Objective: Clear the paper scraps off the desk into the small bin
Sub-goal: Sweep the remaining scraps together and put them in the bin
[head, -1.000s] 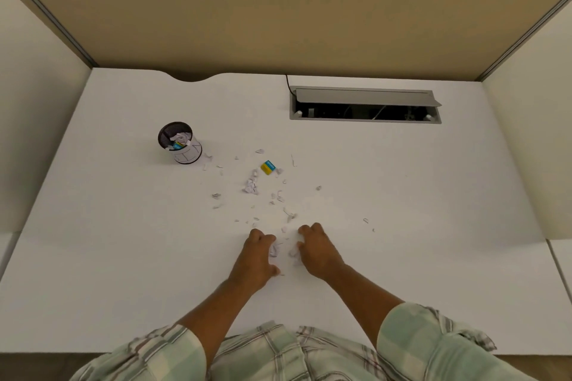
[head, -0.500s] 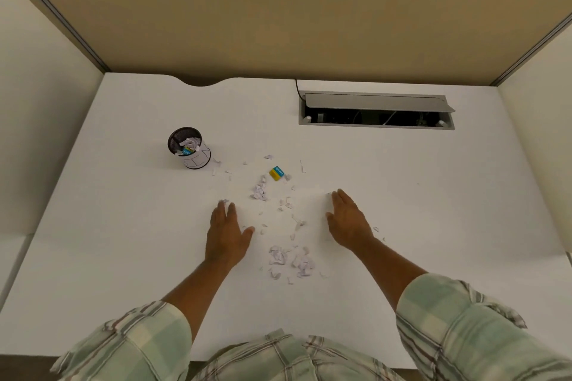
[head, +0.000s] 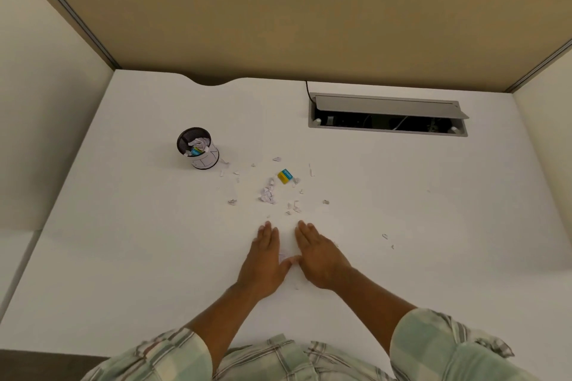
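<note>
You are working over a wide white bench (head: 123,257), and it is carrying everything in play. At about one o'clock from your hands, a grey cable hatch (head: 388,114) is sitting propped open, well apart from the mess. At about eleven o'clock the small bin (head: 198,148) is standing upright, already holding crumpled paper, so the sweep should be ending there. Your left hand (head: 263,260) and right hand (head: 318,257) are lying flat on the bench, fingers straight and closed, thumbs nearly touching, forming a funnel; a scrap seems to be trapped between them, though it is too pale to be sure. This posture looks meant for gathering loose bits into one pile. The paper scraps (head: 267,195) are lying scattered at twelve o'clock, between hands and bin. A yellow-and-blue block (head: 284,176) is resting among them.
</note>
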